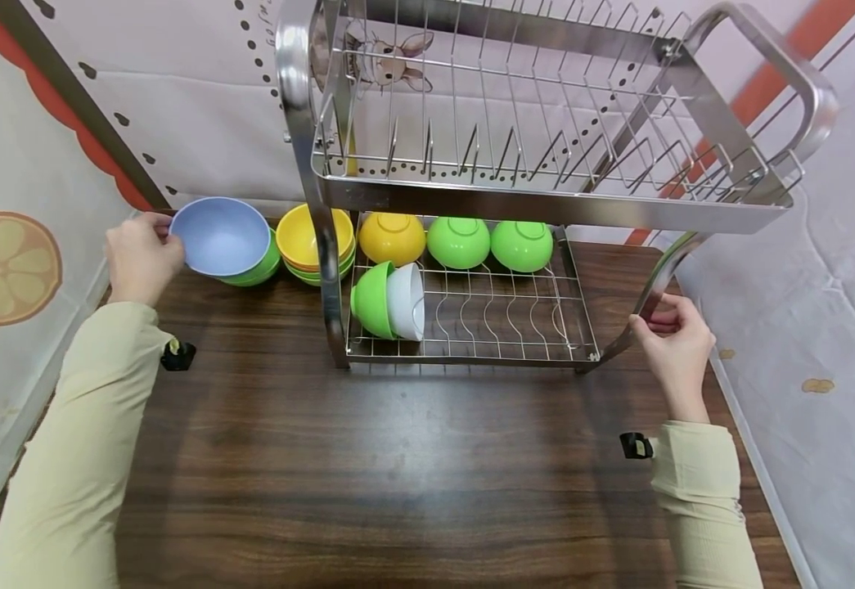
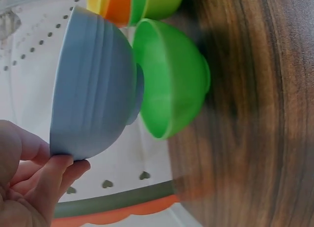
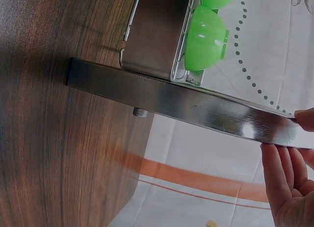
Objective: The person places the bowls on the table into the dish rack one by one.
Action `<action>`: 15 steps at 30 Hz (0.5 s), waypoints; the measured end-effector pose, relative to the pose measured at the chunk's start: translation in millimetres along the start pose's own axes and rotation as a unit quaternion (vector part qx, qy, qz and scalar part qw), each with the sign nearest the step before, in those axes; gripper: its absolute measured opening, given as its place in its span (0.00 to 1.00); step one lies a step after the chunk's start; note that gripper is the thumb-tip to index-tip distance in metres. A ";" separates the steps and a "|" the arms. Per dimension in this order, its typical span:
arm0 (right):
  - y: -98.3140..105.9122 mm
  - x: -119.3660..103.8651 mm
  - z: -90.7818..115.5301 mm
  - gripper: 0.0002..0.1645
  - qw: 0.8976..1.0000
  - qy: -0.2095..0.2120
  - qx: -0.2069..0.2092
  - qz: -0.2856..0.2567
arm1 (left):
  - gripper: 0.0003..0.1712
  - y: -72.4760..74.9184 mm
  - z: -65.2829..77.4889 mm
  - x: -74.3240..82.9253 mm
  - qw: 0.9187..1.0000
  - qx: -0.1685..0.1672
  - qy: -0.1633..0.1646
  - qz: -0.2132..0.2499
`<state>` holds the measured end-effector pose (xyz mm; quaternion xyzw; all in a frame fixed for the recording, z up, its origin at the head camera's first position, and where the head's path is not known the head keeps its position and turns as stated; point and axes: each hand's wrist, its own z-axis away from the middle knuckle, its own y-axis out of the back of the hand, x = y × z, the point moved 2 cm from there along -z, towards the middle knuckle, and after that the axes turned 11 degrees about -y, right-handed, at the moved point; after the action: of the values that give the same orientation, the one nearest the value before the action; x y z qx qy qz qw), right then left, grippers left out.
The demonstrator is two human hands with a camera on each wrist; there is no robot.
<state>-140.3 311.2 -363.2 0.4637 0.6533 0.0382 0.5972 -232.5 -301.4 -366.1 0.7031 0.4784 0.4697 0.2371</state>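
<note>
My left hand (image 1: pixel 143 254) pinches the rim of a blue bowl (image 1: pixel 221 236) between thumb and fingers. In the left wrist view the blue bowl (image 2: pixel 93 85) is tilted, its foot overlapping the mouth of a green bowl (image 2: pixel 171 80) on the table. On the other side, my right hand (image 1: pixel 676 348) grips the curved metal side post of a two-tier dish rack (image 1: pixel 464 360). The right wrist view shows its thumb and fingers on opposite edges of that post (image 3: pixel 216 112).
A nested stack of bowls, yellow on top (image 1: pixel 296 237), stands left of the rack. On the lower tier sit an upturned yellow bowl (image 1: pixel 392 239), two upturned green bowls (image 1: pixel 459 244), and a green bowl (image 1: pixel 371 301) with a white bowl (image 1: pixel 407 303) on edge.
</note>
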 end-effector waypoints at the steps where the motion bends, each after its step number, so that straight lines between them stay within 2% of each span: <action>1: 0.1 0.0 0.1 0.20 1.000 -0.001 0.000 0.001 | 0.20 1.9 0.5 1.6 1.000 0.000 -0.003 -0.001; 8: 0.1 0.0 0.0 0.19 1.000 -0.001 0.000 0.000 | 0.20 16.2 4.5 13.6 1.000 -0.012 -0.023 0.003; 15: -0.3 0.4 -0.5 0.19 1.000 -0.001 0.000 0.000 | 0.18 30.3 12.4 21.2 0.997 -0.070 -0.036 0.004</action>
<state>-140.8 311.6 -363.6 0.4635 0.6528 0.0376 0.5980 -205.7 -294.0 -338.7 0.7034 0.4328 0.4771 0.3006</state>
